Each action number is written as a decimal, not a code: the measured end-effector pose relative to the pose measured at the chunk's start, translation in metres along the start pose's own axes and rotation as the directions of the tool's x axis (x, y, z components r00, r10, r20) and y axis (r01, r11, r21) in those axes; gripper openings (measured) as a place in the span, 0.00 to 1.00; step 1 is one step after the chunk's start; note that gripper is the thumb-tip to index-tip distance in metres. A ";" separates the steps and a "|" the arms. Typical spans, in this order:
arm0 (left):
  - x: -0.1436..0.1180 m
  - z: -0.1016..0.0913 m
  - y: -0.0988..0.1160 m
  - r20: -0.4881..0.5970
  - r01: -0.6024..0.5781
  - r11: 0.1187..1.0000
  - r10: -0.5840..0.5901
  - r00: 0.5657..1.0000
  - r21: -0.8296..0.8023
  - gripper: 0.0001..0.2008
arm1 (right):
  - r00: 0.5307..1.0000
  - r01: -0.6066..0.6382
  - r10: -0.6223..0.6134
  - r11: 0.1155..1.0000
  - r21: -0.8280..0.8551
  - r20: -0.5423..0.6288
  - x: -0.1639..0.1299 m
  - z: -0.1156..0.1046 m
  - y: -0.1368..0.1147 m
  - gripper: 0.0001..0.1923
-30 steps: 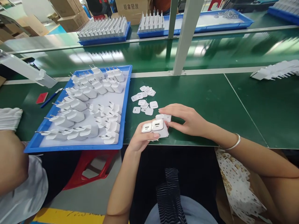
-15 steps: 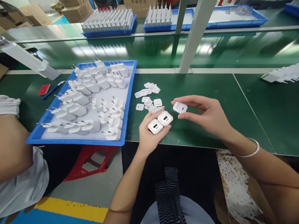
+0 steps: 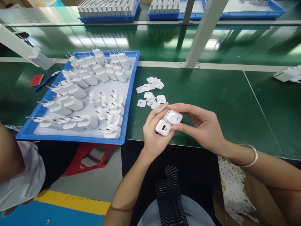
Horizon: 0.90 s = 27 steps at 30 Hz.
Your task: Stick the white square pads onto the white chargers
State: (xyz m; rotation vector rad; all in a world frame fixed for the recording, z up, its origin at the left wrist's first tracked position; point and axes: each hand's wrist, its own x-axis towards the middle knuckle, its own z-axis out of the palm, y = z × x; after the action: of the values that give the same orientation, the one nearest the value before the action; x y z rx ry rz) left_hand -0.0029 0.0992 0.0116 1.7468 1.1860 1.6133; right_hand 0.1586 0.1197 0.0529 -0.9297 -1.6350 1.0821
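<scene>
My left hand (image 3: 154, 138) is wrapped round two white chargers held side by side. The nearer charger (image 3: 163, 127) shows its end face with a dark port and a smaller one. A thin white cover plate (image 3: 161, 109) sticks out between the left fingers. In a pinch of thumb and fingers, my right hand (image 3: 199, 125) holds another white cover plate (image 3: 174, 117) with one small slot. That plate lies over the end of the farther charger and hides its ports; whether it is seated I cannot tell. Loose cover plates (image 3: 150, 86) lie on the green table beyond my hands.
A blue tray (image 3: 77, 137) of white plug chargers (image 3: 88, 121) stands to the left. Beside it lie a blue pen-like tool (image 3: 47, 81) and a red block (image 3: 36, 80). A metal post (image 3: 202, 34) rises behind. A person's arm (image 3: 9, 153) is at far left.
My right hand has moved left and down, bringing its cover plate from beside the chargers onto the end of the farther one. The head view has tilted slightly downward.
</scene>
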 end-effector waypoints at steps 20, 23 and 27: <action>0.001 0.002 -0.005 -0.037 -0.112 0.993 0.113 0.993 0.043 0.22 | 0.999 0.041 -0.040 0.998 -0.052 0.010 -0.001 -0.001 0.002 0.22; 0.001 0.002 -0.006 -0.025 -0.120 0.991 0.122 0.992 0.052 0.22 | 0.999 0.029 -0.029 0.999 -0.034 0.014 0.000 -0.001 0.001 0.22; 0.000 0.002 -0.007 -0.020 -0.130 0.990 0.132 0.991 0.055 0.21 | 1.000 0.017 -0.017 1.000 -0.003 0.009 0.000 0.001 0.001 0.21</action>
State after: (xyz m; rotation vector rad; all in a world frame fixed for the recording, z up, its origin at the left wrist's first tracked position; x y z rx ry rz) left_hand -0.0032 0.1033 0.0059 1.8795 1.1564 1.6953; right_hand 0.1578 0.1202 0.0516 -0.9127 -1.6490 1.0744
